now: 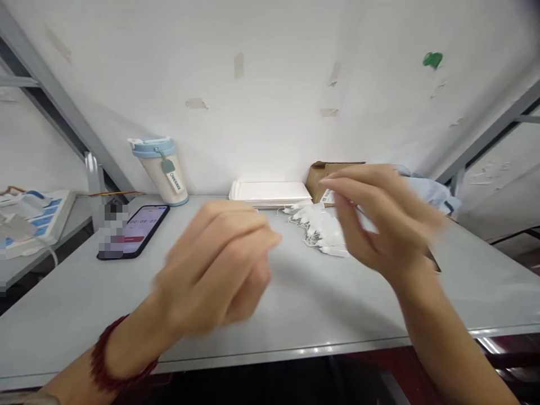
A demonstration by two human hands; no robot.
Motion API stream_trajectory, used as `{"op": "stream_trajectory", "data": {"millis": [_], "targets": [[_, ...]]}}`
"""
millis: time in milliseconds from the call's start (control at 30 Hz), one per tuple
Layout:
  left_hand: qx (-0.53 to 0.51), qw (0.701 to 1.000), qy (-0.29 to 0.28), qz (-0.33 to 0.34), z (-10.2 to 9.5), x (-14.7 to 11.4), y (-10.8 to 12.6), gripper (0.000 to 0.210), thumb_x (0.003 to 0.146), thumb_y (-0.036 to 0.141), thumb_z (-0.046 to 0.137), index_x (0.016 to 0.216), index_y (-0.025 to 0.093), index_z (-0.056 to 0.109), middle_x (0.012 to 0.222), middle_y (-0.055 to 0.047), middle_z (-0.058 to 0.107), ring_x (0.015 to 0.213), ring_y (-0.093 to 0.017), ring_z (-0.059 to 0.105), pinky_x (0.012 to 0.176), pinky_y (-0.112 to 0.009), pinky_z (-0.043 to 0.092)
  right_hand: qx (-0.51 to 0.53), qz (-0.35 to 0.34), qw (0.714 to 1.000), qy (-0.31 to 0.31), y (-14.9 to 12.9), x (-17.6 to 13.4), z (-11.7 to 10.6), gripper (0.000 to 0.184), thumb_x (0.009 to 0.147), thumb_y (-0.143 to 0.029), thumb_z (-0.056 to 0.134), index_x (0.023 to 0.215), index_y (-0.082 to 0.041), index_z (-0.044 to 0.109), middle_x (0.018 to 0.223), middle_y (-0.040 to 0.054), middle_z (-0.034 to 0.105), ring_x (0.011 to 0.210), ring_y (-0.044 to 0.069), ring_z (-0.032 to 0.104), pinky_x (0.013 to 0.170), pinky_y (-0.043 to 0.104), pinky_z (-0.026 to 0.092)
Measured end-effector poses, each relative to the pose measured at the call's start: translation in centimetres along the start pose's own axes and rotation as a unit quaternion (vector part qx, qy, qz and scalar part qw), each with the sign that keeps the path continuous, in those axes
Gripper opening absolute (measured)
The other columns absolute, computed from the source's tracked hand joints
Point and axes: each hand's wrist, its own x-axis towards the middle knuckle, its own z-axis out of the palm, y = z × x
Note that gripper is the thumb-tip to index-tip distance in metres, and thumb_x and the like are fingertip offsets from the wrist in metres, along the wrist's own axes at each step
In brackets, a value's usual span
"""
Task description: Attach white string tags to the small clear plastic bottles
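Observation:
Above the front half of the grey table (320,315), my left hand (217,267) is blurred by motion, its fingers curled inward. Anything it might hold is hidden from me. My right hand (379,222) is raised to the right, with thumb and fingers apart and nothing visible between them. Just behind and left of it lies a pile of small white items with thin white strings (318,225), partly covered by that hand. A stack of flat white trays or boxes (270,191) sits by the wall, beyond both hands.
A phone (145,225) showing a timer lies at the left, near a blue-lidded cup (162,169). Behind my right hand stand a brown cardboard box (316,177) and light blue fabric (434,194). A dark flat object (433,261) shows beside my right wrist.

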Motion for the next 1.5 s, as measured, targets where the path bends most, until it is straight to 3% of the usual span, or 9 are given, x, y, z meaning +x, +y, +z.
{"op": "stream_trajectory", "data": {"millis": [133,233,300,500,800,1100,1267,1400,1500], "targets": [[-0.007,0.996,-0.082,-0.045,4.9,-1.9,-4.3,0.017,0.081,0.009,0.043,0.086,0.018,0.056,0.081,-0.005,0.062,0.080,-0.019,0.056,0.074,-0.034,0.048,-0.081,-0.002,0.995,-0.056,2.7,2.0,3.4,0.027,0.090,-0.012,0.035,0.094,-0.017,0.060,0.091,0.0108,0.060,0.087,0.021,0.055,0.076,0.035,0.043],[-0.022,0.982,-0.154,-0.108,7.9,-4.9,-6.6,0.020,0.081,0.008,0.039,0.085,0.018,0.056,0.079,-0.006,0.061,0.079,-0.018,0.054,0.074,-0.032,0.045,-0.109,0.044,0.985,-0.122,6.5,0.2,6.3,0.027,0.089,-0.009,0.034,0.096,-0.014,0.059,0.095,0.0134,0.061,0.091,0.023,0.053,0.076,0.034,0.041],[-0.035,0.974,-0.190,-0.119,8.7,-6.3,-7.0,0.021,0.081,0.007,0.038,0.086,0.018,0.056,0.082,-0.006,0.061,0.081,-0.019,0.053,0.074,-0.032,0.045,-0.131,0.054,0.976,-0.166,7.8,-1.1,7.3,0.026,0.088,-0.009,0.036,0.100,-0.013,0.059,0.101,0.0134,0.061,0.095,0.023,0.051,0.078,0.034,0.039],[-0.060,0.970,-0.201,-0.126,8.8,-6.7,-5.6,0.021,0.081,0.007,0.038,0.086,0.017,0.055,0.081,-0.007,0.060,0.081,-0.019,0.052,0.072,-0.031,0.044,-0.214,0.069,0.948,-0.225,7.0,-1.3,8.6,0.030,0.088,-0.014,0.041,0.115,-0.017,0.054,0.121,0.0140,0.052,0.106,0.027,0.043,0.080,0.036,0.033],[-0.078,0.962,-0.198,-0.169,9.2,-6.7,-5.6,0.019,0.079,0.006,0.041,0.082,0.018,0.056,0.080,-0.006,0.061,0.081,-0.019,0.053,0.072,-0.031,0.044,-0.278,0.048,0.929,-0.240,5.9,0.0,10.4,0.023,0.086,-0.017,0.045,0.096,-0.016,0.066,0.107,0.0173,0.048,0.098,0.029,0.038,0.077,0.040,0.028],[-0.096,0.964,-0.169,-0.184,9.8,-7.0,-5.8,0.018,0.079,0.006,0.043,0.080,0.017,0.057,0.077,-0.005,0.061,0.076,-0.018,0.053,0.070,-0.032,0.044,-0.290,0.088,0.920,-0.249,5.6,0.4,12.7,0.023,0.086,-0.024,0.048,0.091,-0.012,0.067,0.102,0.0166,0.051,0.096,0.028,0.039,0.078,0.039,0.030],[-0.098,0.965,-0.162,-0.179,9.9,-6.8,-5.6,0.017,0.079,0.006,0.043,0.079,0.016,0.057,0.075,-0.005,0.060,0.075,-0.018,0.053,0.068,-0.031,0.044,-0.296,0.092,0.916,-0.254,5.8,0.4,12.7,0.020,0.079,-0.008,0.048,0.088,-0.010,0.066,0.104,0.0179,0.053,0.096,0.029,0.041,0.078,0.040,0.030],[-0.093,0.968,-0.152,-0.177,9.6,-6.8,-5.6,0.018,0.079,0.005,0.042,0.079,0.016,0.057,0.075,-0.005,0.061,0.075,-0.017,0.053,0.068,-0.030,0.045,-0.239,0.103,0.946,-0.196,5.9,0.6,12.0,0.024,0.080,-0.002,0.041,0.091,-0.010,0.060,0.103,0.0172,0.056,0.095,0.027,0.045,0.079,0.040,0.031],[-0.092,0.970,-0.139,-0.176,9.4,-6.9,-5.6,0.018,0.079,0.006,0.042,0.079,0.016,0.057,0.075,-0.005,0.061,0.075,-0.017,0.053,0.069,-0.030,0.044,-0.076,0.170,0.978,-0.095,5.3,0.8,10.5,0.018,0.088,-0.011,0.035,0.091,-0.014,0.053,0.095,0.0124,0.061,0.086,0.022,0.050,0.079,0.037,0.034]]}}
